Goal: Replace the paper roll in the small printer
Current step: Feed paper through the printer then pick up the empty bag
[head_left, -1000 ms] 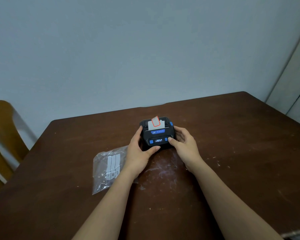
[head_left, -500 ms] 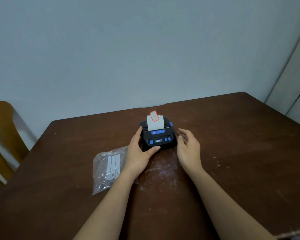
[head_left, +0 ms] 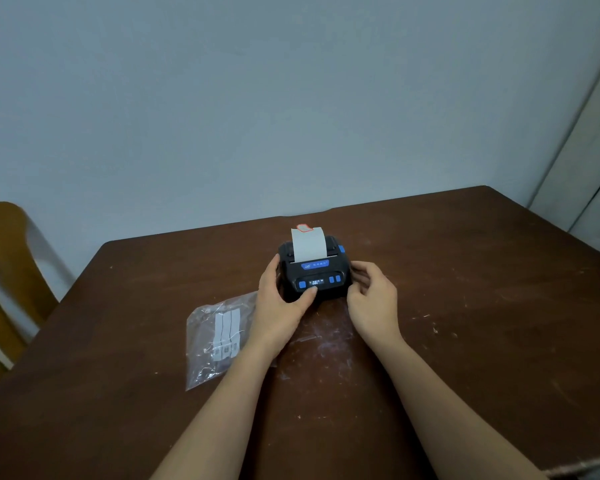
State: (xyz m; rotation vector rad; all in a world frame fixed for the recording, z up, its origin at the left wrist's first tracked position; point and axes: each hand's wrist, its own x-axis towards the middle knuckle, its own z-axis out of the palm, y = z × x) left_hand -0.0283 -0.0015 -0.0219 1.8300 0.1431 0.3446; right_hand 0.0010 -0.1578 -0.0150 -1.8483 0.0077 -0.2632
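Note:
A small black printer (head_left: 321, 271) with blue buttons and a lit display sits on the brown table (head_left: 465, 306), near its far edge. A white paper strip (head_left: 308, 245) with a red-edged sticker at its tip stands up out of the printer's top slot. My left hand (head_left: 281, 306) holds the printer's left side, thumb on its front edge. My right hand (head_left: 373, 299) is at the printer's right side, fingers curled and touching its corner.
A clear plastic bag (head_left: 219, 336) with white strips inside lies on the table just left of my left forearm. A wooden chair (head_left: 4, 271) stands at the left edge. The wall rises right behind the table.
The paper strip has come further up out of the printer. My right hand left the front buttons, drew back, then returned to the printer's right side.

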